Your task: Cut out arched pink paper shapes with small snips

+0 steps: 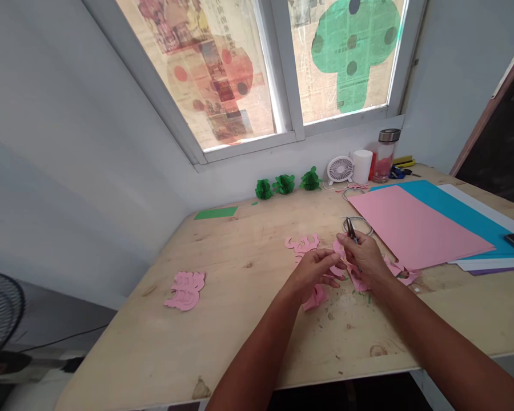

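Note:
My right hand (364, 257) is closed round a small pair of scissors (350, 228), their dark tips pointing up and away. Close beside it, my left hand (314, 273) has its fingers bent round a pink paper piece (337, 270), mostly covered by the fingers. Another bit of pink paper shows just by the right fingertips. Curly pink paper cutouts (304, 244) lie beyond my left hand, and a folded pink scrap (314, 298) sits below it. More pink scraps (405, 273) lie right of my right hand.
Stacked pink cutouts (186, 290) lie at left. Pink sheets (420, 228) overlap blue sheets (449, 214) at right. A wire coil (364, 224) is behind my right hand. Green paper shapes (284, 184), a small fan (340, 170) and a glass bottle (385, 157) stand along the wall.

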A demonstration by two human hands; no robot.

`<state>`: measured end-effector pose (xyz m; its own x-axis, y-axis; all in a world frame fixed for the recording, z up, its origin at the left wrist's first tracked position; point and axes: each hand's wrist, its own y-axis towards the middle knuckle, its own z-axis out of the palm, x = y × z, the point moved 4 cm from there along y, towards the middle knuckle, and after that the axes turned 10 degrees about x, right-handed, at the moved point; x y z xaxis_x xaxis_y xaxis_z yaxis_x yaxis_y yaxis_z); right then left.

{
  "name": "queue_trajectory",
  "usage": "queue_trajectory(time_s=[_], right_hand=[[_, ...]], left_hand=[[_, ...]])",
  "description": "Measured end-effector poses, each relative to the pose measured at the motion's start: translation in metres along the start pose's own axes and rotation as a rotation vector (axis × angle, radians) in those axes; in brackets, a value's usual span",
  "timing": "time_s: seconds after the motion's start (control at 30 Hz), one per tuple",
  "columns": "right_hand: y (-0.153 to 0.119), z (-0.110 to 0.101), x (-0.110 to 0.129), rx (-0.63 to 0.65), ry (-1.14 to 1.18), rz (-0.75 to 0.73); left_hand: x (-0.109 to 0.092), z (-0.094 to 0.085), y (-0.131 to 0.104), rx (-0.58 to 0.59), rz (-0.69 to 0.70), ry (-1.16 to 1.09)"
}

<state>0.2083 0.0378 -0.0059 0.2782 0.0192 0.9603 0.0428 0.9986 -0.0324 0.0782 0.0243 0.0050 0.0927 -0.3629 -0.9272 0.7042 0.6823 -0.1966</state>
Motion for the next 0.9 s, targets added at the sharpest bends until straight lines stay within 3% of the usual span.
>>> queue_trajectory(time_s=[0.23,0.43,0.5,0.57,0.63,0.7,0.77,0.9], right_hand=[[0.0,0.001,0.002,-0.016,0.029,-0.04],[0.0,0.0,0.004,-0.018,0.058,-0.045],[0.001,-0.002,0.004,-0.026,0.066,-0.058],[0.001,-0.003,0.004,-0.018,0.067,-0.047],[0.0,-0.003,0.004,0.005,0.064,-0.022],[-0.001,-0.002,0.003,0.022,0.062,0.004],[-0.001,-0.002,0.002,0.024,0.06,0.013],[0.0,-0.004,0.003,0.011,0.07,-0.017]], left_hand=[[0.004,-0.006,0.004,-0.12,0.053,0.074],[-0.003,-0.018,-0.002,-0.289,0.085,0.344],[-0.015,-0.031,-0.01,-0.404,0.121,0.557],[-0.03,-0.045,-0.02,-0.6,0.123,0.908],[-0.041,-0.06,-0.029,-0.816,0.002,1.233],[-0.045,-0.071,-0.031,-0.93,-0.165,1.415],[-0.041,-0.076,-0.026,-0.909,-0.286,1.497],[-0.024,-0.072,-0.011,-0.634,-0.264,1.43]])
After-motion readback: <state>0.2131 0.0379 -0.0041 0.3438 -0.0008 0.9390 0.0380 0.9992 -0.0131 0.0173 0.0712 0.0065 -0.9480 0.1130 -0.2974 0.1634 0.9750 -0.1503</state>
